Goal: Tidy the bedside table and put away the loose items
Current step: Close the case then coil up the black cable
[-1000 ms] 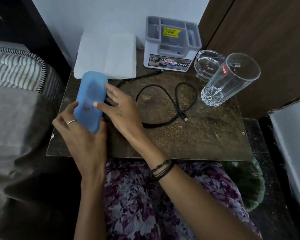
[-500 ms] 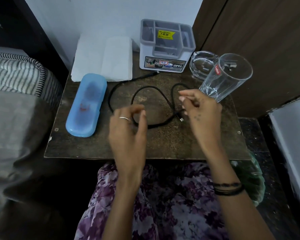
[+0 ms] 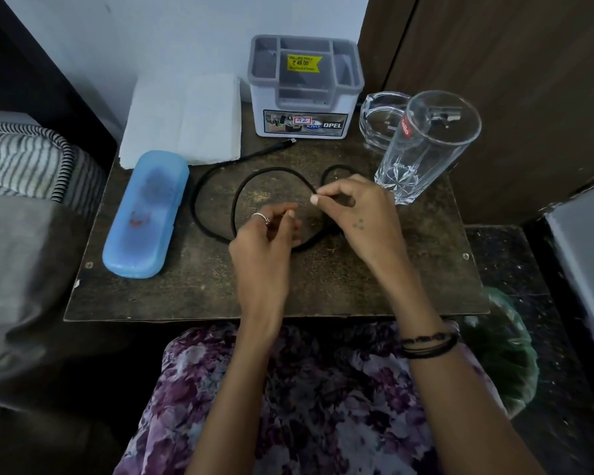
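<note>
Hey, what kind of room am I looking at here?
Most likely a bedroom, at a bedside. A small dark wooden table stands against striped bedding, carrying everyday items: a clear drinking glass, a blue plastic case and a black charging cable.

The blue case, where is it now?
In the head view, the blue case lies flat on the left side of the bedside table, just in front of the white paper napkins and left of the black cable.

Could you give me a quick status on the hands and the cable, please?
Right hand pinching black cable. Left hand empty above loop. Tall glass close by right hand.
</note>
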### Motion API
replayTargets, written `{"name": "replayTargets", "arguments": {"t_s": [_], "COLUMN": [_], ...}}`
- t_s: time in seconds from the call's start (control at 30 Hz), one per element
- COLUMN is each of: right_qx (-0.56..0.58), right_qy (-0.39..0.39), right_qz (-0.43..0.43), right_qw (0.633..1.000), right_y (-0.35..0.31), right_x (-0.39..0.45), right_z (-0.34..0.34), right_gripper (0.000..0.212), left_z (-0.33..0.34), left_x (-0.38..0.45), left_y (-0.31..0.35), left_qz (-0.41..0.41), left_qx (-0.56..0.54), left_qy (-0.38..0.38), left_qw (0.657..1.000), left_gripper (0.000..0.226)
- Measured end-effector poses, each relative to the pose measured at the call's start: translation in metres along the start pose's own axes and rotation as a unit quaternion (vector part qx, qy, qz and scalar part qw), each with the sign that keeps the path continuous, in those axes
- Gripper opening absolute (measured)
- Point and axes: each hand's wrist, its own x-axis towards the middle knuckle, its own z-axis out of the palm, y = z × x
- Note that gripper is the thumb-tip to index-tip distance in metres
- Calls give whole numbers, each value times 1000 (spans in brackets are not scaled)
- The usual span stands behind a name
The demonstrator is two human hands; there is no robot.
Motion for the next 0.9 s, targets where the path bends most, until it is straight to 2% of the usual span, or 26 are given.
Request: {"name": "replayTargets", "arguments": {"t_s": [0.07,0.13,0.27,0.4,0.47,0.53,0.6,0.73,0.8,0.9], "right_qx": [112,174,193,228,284,333,384,436,435,439], "right_qy": [22,33,10,32,61,60,11,-170,-221,-215], "right_qz": [17,5,-45,-42,-21,-17,-9,11,21,70], "right_qw": [993,984,980,972,957,941,923,884,873,870], "right_y": [-3,-8,-14,-16,-15,-15,-15,-23,-29,-33], "right_x": [-2,-4,-6,-7,-4,0,5,7,5,2], "right_z": [-2,-1,-1,-5,-7,-7,-5,1,8,18], "right_gripper": [6,3,9,11,16,16,21,48,56,37], "left_z": [2,4,9,11,8,4,0,-13,-20,-29], "left_x": [-1,-1,9,30,37,36,32,29,31,35], "left_y": [0,1,7,20,21,20,21,30,31,32], "left_qz": [-4,3,51,7,-44,-112,-157,-159,-138,-103], "left_qx": [-17,-40,-63,-181,-198,-190,-198,-231,-273,-368], "left_qy": [-6,-23,-42,-28,-83,-182,-295,-456,-487,-451], "left_qw": [1000,999,996,983,976,958,921,845,818,806], "left_gripper": [12,14,23,18,24,27,30,28,30,31]}}
